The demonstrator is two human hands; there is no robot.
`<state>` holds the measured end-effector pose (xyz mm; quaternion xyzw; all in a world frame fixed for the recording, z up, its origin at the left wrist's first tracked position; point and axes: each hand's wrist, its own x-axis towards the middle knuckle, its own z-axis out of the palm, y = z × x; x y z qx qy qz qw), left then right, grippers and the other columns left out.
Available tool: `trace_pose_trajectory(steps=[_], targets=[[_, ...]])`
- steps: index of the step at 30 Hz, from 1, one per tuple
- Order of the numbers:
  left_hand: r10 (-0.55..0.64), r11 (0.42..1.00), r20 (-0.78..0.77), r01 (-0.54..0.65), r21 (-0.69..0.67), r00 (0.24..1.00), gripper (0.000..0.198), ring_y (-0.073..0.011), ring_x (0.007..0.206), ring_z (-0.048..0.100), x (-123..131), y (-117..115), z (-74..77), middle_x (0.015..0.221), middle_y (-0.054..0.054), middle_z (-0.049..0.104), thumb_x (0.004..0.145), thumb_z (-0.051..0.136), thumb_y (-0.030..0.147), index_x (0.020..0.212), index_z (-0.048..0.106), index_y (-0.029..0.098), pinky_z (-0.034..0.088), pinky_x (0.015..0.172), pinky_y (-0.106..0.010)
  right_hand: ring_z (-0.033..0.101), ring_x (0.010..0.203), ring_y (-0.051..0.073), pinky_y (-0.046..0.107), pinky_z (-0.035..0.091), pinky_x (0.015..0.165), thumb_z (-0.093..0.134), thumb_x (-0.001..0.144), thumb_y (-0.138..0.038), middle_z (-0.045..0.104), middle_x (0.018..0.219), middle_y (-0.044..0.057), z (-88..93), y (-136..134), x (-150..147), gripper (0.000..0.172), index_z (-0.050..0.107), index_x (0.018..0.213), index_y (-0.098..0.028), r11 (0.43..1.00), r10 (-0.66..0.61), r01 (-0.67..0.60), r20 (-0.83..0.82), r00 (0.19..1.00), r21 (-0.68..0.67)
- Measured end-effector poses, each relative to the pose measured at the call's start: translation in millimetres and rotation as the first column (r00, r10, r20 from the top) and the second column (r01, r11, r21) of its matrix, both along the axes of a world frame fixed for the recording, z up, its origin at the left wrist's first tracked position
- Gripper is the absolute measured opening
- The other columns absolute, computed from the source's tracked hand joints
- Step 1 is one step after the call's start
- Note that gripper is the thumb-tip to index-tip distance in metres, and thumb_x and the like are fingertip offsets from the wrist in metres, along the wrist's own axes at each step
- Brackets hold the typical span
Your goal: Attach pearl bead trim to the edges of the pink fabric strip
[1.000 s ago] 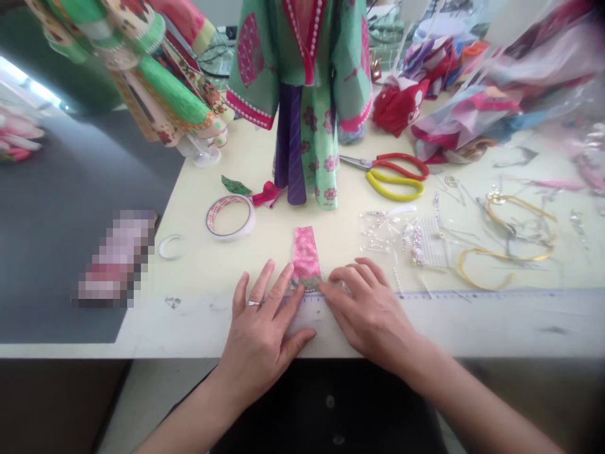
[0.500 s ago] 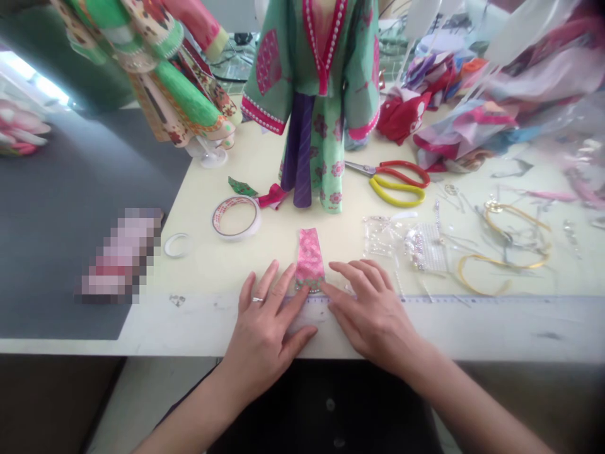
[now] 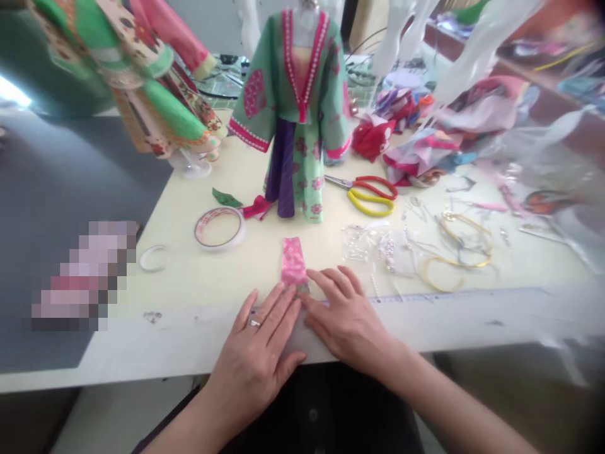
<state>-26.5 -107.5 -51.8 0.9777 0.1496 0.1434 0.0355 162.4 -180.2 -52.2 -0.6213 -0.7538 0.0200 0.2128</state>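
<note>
A narrow strip of pink patterned paper or fabric (image 3: pixel 293 261) lies on the cream table (image 3: pixel 198 284), its lower end under my fingertips. My left hand (image 3: pixel 253 353), wearing a ring on one finger, rests flat at the strip's lower left. My right hand (image 3: pixel 345 321) lies flat beside it, fingertips meeting the same end. Both press on a transparent ruler (image 3: pixel 444 297) running along the table's near edge. Part of the strip's end is hidden beneath my fingers.
A miniature green robe (image 3: pixel 293 82) stands behind the strip, with a second costume (image 3: pixel 142 82) at the left. Red-and-yellow scissors (image 3: pixel 363 195), a tape roll (image 3: pixel 220 229), a bead packet (image 3: pixel 363 243), gold wire (image 3: pixel 458 252) and piled fabric (image 3: pixel 425 151) lie around.
The whole scene has shifted and tilted in view as my head turned. Both hands stay on the strip's lower end, and the strip still lies in the same place under them.
</note>
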Motion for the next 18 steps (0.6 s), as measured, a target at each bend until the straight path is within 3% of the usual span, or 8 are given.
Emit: trace_pose_trajectory(steps=[11,18], targets=[[-0.076,0.991,0.043,0.071,0.112,0.996,0.061,-0.0301,0.128,0.043,-2,6,-22.9,0.138,-0.018,0.046,0.088,0.049,0.037,0.138,0.035,0.005,0.023,0.11,-0.05,0.035,0.12,0.027,0.051,0.022,0.108,0.048,0.091,-0.033,0.044,0.134,0.012,1.4,-1,3,0.032,0.056,0.118,-0.017,0.998,-0.001,0.004,0.046,0.999,-0.058],[-0.046,0.996,0.06,0.041,0.079,0.997,0.063,-0.0304,0.122,0.05,-5,10,-39.6,0.139,-0.015,0.046,0.089,0.043,0.048,0.14,0.033,0.013,0.023,0.111,-0.051,0.038,0.116,0.024,0.046,0.026,0.107,0.046,0.092,-0.031,0.048,0.131,0.01,7.5,-4,5,0.031,0.056,0.118,-0.017,0.999,-0.03,0.03,0.053,0.998,-0.011]])
